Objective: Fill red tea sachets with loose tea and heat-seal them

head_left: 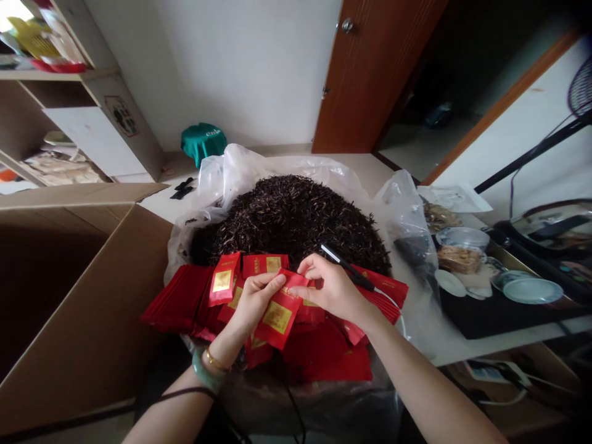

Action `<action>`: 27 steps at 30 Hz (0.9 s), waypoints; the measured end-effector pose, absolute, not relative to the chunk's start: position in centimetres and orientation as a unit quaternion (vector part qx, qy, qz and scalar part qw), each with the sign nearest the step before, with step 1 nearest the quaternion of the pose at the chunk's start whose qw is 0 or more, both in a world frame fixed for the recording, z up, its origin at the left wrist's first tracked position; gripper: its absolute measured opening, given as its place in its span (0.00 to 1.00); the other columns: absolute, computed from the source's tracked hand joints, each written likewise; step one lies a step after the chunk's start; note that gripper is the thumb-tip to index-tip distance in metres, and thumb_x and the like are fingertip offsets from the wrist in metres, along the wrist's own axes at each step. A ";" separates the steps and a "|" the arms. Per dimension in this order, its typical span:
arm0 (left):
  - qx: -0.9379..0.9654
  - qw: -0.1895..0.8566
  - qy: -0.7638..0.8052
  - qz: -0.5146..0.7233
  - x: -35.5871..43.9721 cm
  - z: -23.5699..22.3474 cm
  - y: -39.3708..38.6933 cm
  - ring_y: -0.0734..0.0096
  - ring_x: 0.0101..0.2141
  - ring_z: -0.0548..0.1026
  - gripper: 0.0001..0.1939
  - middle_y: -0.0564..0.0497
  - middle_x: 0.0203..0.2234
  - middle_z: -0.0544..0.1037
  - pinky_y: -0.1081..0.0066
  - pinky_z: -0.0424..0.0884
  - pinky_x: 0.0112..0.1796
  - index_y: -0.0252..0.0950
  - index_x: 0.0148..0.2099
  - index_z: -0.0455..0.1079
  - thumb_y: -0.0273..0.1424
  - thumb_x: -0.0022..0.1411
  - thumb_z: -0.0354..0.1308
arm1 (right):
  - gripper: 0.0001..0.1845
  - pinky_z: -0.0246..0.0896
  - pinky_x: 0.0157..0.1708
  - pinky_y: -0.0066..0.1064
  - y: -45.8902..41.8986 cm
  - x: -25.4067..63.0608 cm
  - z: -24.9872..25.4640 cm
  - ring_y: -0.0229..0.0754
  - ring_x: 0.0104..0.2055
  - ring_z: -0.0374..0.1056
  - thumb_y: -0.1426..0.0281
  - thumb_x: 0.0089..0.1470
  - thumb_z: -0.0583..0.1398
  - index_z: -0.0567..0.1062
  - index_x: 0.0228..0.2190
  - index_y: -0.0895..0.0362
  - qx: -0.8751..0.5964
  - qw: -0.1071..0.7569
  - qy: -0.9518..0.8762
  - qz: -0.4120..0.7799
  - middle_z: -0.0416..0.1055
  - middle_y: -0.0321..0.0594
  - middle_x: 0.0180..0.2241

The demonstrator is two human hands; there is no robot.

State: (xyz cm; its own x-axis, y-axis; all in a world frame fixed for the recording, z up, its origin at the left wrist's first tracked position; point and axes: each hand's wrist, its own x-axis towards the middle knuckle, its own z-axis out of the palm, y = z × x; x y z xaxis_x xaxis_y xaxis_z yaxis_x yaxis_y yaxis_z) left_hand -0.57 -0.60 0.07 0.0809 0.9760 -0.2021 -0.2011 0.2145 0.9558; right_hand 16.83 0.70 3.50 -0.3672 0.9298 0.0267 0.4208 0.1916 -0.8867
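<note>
The left hand (252, 302) and right hand (333, 291) each pinch a red tea sachet (276, 316) at its top edge, grips nearly closed. A black corded tool (348, 267) sits in the right grip, just in front of the heap of loose black tea (291, 222).

From my head camera I can see the person's left hand (252, 302) and left forearm (178, 416). A thick, mottled green bangle (203, 372) circles that wrist, touching a thin gold bracelet (217, 361) just beside it. A thin dark cord (185, 393) wraps the forearm nearer my lower edge. The right hand (330, 290) and right forearm (416, 385) show bare, sleeveless to the frame's edge.
</note>
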 end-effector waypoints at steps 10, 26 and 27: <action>0.449 0.591 0.467 0.480 -0.7 -0.3 -0.5 0.76 0.21 0.67 0.20 0.53 0.17 0.75 0.76 0.61 0.24 0.31 0.24 0.76 0.46 0.46 0.67 | 0.15 0.58 0.24 0.26 0.5 16.9 3.4 0.35 0.21 0.66 0.65 0.48 0.64 0.64 0.35 0.54 -0.471 0.260 -0.697 0.475 0.73 0.29 0.23; 0.493 0.647 0.445 0.375 -0.1 -1.2 -0.7 0.69 0.30 0.76 0.27 0.51 0.30 0.80 0.71 0.73 0.33 0.29 0.41 0.73 0.36 0.37 0.73 | 0.07 0.62 0.31 0.27 1.3 17.9 3.5 0.39 0.30 0.72 0.65 0.50 0.62 0.75 0.32 0.56 -0.495 0.280 -0.738 0.363 0.77 0.36 0.30; 0.506 0.636 0.449 0.371 -0.1 -1.3 -0.7 0.68 0.30 0.76 0.26 0.50 0.30 0.80 0.71 0.73 0.34 0.29 0.41 0.73 0.35 0.39 0.73 | 0.08 0.61 0.30 0.27 1.2 18.0 3.6 0.39 0.29 0.71 0.65 0.50 0.62 0.76 0.31 0.56 -0.499 0.255 -0.746 0.361 0.77 0.36 0.29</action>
